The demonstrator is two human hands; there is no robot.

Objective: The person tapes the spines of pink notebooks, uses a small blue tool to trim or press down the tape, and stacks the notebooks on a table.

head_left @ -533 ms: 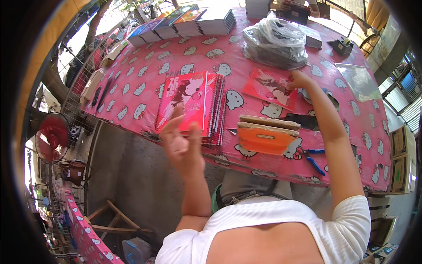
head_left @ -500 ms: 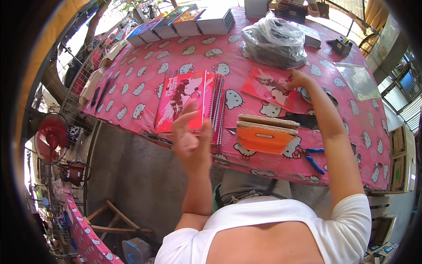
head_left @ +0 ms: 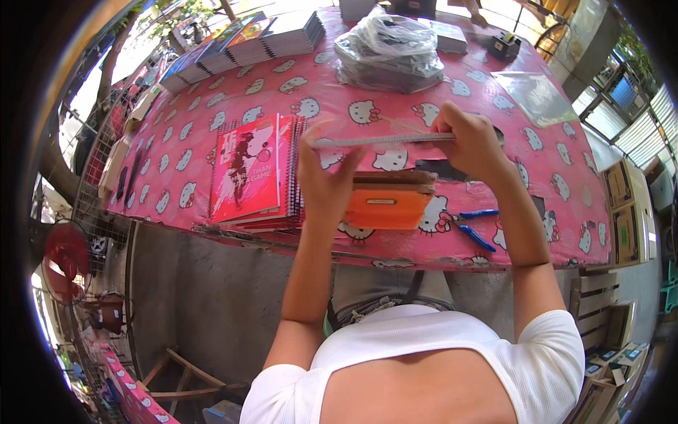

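Observation:
Above the table, both my hands hold a thin notebook (head_left: 395,140) edge-on, so its cover is hidden. My right hand (head_left: 470,141) grips its right end between thumb and fingers. At its left end is my left hand (head_left: 326,177), fingers slightly blurred, with the thumb just under the edge. Left of it lies a small pile of red-pink spiral notebooks (head_left: 244,169). Below the held notebook, an orange block with a brown board edge (head_left: 388,208) sits on the table. Blue-handled pliers (head_left: 477,230) lie to the right of this block.
Stacked spiral notebooks (head_left: 282,42) stand at the far left of the pink patterned table (head_left: 282,102). A clear plastic bag (head_left: 388,53) with dark contents is at the back, near a tape dispenser (head_left: 505,46). A clear sheet (head_left: 537,95) lies at right; dark pens (head_left: 127,177) lie far left.
My right hand has lifted the red-pink notebook off the table and brought it toward me, tilted edge-on. My left hand has come to its left end. The view has shifted slightly right.

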